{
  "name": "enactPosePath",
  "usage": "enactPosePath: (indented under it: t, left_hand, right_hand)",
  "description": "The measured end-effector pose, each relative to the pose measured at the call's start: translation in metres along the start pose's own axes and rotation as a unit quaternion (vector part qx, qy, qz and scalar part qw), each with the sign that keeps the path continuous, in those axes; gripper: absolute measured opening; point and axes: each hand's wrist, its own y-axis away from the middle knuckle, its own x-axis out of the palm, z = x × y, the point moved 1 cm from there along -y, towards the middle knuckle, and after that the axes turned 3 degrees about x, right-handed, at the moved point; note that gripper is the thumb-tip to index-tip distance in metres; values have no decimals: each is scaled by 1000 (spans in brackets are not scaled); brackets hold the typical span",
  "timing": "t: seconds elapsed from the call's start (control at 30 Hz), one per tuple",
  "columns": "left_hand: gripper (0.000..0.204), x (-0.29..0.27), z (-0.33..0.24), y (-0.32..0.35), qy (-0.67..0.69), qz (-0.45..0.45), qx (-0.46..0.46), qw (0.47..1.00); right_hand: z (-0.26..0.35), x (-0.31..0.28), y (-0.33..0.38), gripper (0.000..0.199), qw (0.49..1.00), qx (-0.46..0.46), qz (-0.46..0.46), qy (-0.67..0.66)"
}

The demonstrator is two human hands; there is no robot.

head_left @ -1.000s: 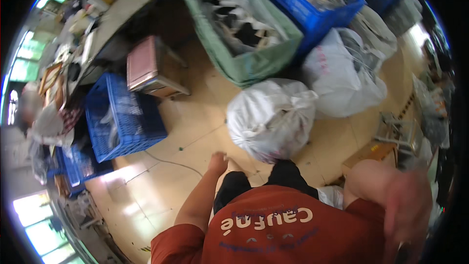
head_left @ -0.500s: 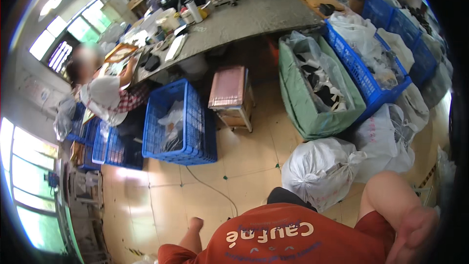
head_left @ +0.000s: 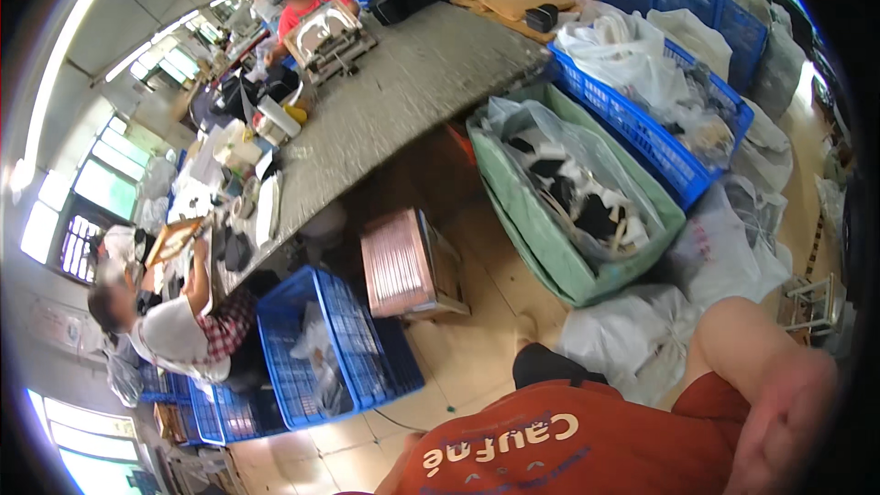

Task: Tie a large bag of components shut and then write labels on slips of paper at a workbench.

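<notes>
Floor (head_left: 482, 348) gap btwn stool (head_left: 399, 266) & green bin (head_left: 518, 234), white sack (head_left: 623, 335) blocks R

A ceiling tube (head_left: 69, 64) glows at ten o'clock, and a window (head_left: 82, 449) at eight washes out to white. Glare streaks the pink stool (head_left: 396, 261). Shadow pools beneath the worktable (head_left: 412, 73). Fisheye curvature bends the edges; corners go black.

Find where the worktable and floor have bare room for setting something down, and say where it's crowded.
Bare: the grey worktable between the metal device and folded brown sheets; the floor between the pink-topped stool and green bag. Crowded: the worktable's left end, around the white bottle; the floor at right, under white sacks.
</notes>
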Motion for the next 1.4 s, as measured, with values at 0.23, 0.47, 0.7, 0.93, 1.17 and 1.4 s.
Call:
enactPosePath:
  t: [0.23, 0.47, 0.7, 0.93, 1.17, 1.4]
  left_hand:
    - [21, -130, -103, -7, 185, -79, -19, 979]
    - [24, -114, -137, -88, 294, -22, 77, 952]
    - [38, -174, -101, -176, -334, 272, 208, 878]
    - [23, -495, -354, -286, -20, -274, 150, 950]
    - [25, -682, -516, -432, 7, -480, 260, 838]
    - [37, -781, -585, -523, -58, -537, 85, 837]
  right_hand:
    - [-174, 61, 65, 52, 968, 120, -160, -153]
    - [-267, 180, 84, 36, 872, 473, 36, -122]
    - [-354, 286, 157, 33, 689, 588, 361, -224]
    - [-486, 428, 230, 32, 798, 530, 271, -88]
    - [-563, 502, 286, 48, 747, 539, 362, 143]
    - [-575, 499, 282, 49, 728, 543, 397, 129]
